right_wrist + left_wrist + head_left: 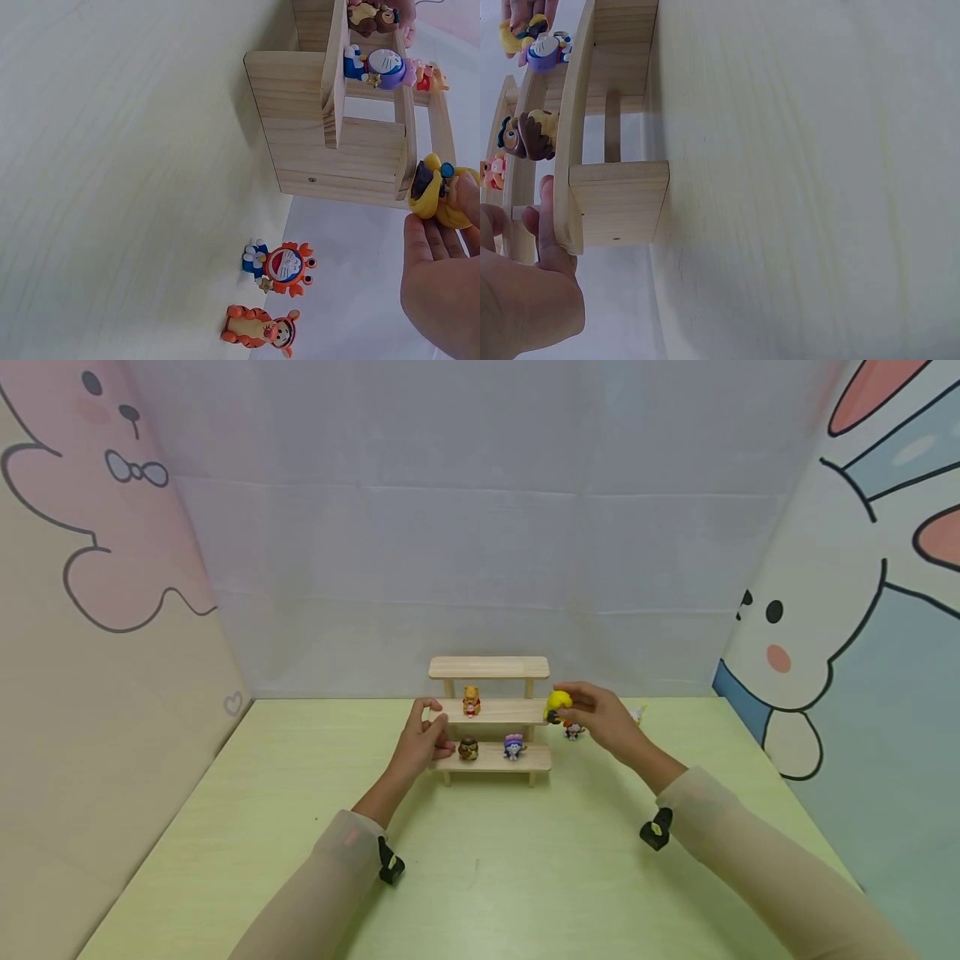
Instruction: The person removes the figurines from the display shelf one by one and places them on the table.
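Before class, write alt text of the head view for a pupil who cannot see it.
A person's right hand holds a yellow figurine beside the right end of a three-tier wooden shelf; the left hand grips its left end. A bear figurine is on the middle tier, an owl figurine and purple-topped figurine on the bottom tier.

Stand (489,667) set on the bench (300,827), near the rear wall (472,552); bench flanked by a left wall (112,735) and a right wall (885,693). Bear (471,698) placed on the middle tier (510,712), left of centre. Below and in front, on the bottom tier (491,760): owl (468,748) set at left, cat (513,747) at right. Stand's left end touched by the left hand (420,747). Held figure (558,700) gripped by the right hand (606,720) at the middle tier's right end. Crab figure (285,266) and tiger (262,330) stood on the bench, right of the stand, crab figure nearer.
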Tool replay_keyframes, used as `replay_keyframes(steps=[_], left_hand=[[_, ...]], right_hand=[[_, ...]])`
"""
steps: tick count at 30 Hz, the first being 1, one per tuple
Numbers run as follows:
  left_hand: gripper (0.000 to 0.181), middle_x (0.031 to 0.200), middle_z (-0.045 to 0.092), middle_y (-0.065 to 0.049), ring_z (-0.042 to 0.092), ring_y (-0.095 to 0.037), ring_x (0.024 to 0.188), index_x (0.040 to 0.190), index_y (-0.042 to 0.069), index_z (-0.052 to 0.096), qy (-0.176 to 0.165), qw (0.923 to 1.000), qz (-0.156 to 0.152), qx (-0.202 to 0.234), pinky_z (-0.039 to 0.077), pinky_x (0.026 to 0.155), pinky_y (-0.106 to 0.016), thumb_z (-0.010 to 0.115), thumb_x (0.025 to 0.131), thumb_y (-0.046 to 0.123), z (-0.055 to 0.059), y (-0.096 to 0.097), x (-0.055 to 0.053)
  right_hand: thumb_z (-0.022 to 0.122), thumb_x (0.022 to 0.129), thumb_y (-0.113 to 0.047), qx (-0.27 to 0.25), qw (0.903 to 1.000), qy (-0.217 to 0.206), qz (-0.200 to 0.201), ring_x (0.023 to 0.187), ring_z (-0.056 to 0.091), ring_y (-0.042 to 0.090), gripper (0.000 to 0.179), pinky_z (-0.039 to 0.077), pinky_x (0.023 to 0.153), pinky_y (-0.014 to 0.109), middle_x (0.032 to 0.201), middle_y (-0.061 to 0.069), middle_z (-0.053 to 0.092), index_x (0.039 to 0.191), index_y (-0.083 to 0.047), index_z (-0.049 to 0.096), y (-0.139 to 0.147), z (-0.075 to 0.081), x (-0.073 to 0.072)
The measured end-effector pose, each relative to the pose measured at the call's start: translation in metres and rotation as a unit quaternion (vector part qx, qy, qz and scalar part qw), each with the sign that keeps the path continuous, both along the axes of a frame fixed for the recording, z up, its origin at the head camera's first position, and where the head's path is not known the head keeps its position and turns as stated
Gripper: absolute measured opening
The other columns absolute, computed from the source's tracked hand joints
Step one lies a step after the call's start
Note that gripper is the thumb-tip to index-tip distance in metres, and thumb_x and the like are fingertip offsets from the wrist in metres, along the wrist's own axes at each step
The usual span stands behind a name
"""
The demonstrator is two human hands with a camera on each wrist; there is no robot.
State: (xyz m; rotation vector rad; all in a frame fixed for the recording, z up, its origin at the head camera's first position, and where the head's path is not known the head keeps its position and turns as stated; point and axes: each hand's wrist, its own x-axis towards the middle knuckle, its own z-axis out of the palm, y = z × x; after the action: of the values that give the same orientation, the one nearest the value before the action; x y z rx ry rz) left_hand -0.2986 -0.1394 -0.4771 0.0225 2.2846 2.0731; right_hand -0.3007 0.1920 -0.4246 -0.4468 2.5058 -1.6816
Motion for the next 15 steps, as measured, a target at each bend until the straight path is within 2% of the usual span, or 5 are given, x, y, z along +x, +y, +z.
replay_keyframes(steps=[3,6,9,15], left_hand=[[0.023,0.086,0.061,-0.014,0.068,-0.016,0.068,0.128,0.018,0.043,0.001,1.0000,0.000,0.002,0.061,0.060,-0.025,0.053,0.110,0.028,-0.001,0.000,-0.001],[0.023,0.084,0.062,-0.013,0.068,-0.016,0.068,0.128,0.018,0.043,0.003,1.0000,-0.001,0.002,0.060,0.060,-0.025,0.053,0.110,0.028,0.000,0.000,0.000],[0.022,0.082,0.061,-0.011,0.068,-0.017,0.068,0.128,0.018,0.043,0.004,1.0000,-0.002,0.001,0.061,0.060,-0.026,0.053,0.110,0.028,0.003,0.001,0.001],[0.023,0.081,0.060,-0.009,0.069,-0.018,0.069,0.129,0.018,0.043,0.004,1.0000,-0.003,-0.008,0.061,0.061,-0.026,0.052,0.110,0.028,0.008,0.002,0.004]], right_hand=[[0.067,0.103,-0.019,0.004,0.9999,-0.009,-0.004,0.116,0.067,0.025,0.048,0.054,0.069,0.024,0.139,0.016,0.063,0.148,-0.010,0.054,0.004,0.001,0.002],[0.067,0.103,-0.020,0.002,0.9998,-0.016,-0.007,0.106,0.068,0.016,0.047,0.045,0.057,0.024,0.138,0.016,0.063,0.148,-0.011,0.054,0.009,0.000,0.004],[0.067,0.103,-0.020,-0.002,0.9998,-0.016,-0.007,0.104,0.068,0.013,0.047,0.046,0.059,0.025,0.139,0.017,0.063,0.148,-0.010,0.054,0.014,-0.002,0.003],[0.066,0.103,-0.018,-0.008,0.9998,-0.016,0.002,0.111,0.067,0.019,0.047,0.052,0.073,0.027,0.139,0.018,0.062,0.148,-0.007,0.053,0.023,-0.012,0.002]])
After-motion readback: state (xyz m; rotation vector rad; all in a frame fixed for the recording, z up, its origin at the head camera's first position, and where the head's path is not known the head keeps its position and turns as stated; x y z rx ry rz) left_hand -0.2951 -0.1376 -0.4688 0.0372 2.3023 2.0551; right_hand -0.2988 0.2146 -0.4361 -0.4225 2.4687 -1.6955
